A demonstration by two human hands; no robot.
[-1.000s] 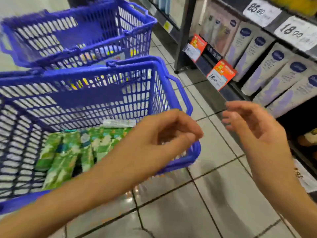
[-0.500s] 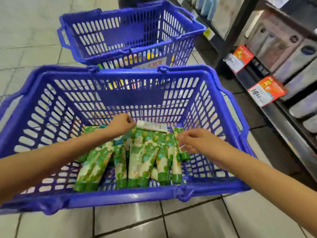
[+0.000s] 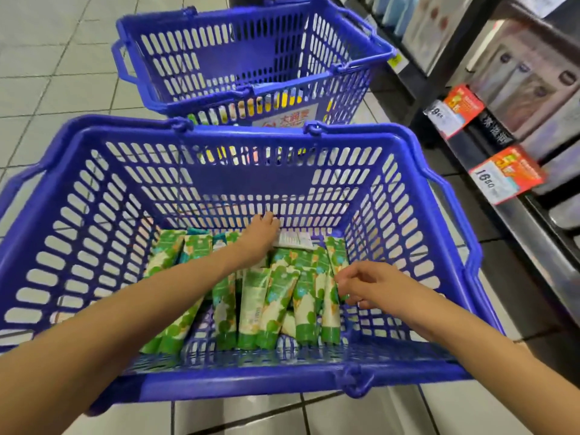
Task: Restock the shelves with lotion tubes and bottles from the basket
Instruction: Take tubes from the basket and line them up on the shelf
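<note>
The near blue basket sits on the tiled floor and holds several green-and-white lotion tubes lying side by side. A white tube lies crosswise at the basket's far end. My left hand reaches deep into the basket and rests on the left end of that white tube; its fingertips are hidden, so a grip cannot be made out. Over the rightmost green tubes hovers my right hand, its fingers loosely curled and holding nothing. The shelves run along the right.
A second blue basket stands just behind the first, with yellow items showing through its wall. Orange-and-white price tags hang on the shelf edge. Pale tubes stand on the shelf. Tiled floor lies to the left and in front.
My view swung from the shelf down to the basket. Both hands went into it; the left hand moved forward to the white tube, and the right hand stays above the right-hand green tubes.
</note>
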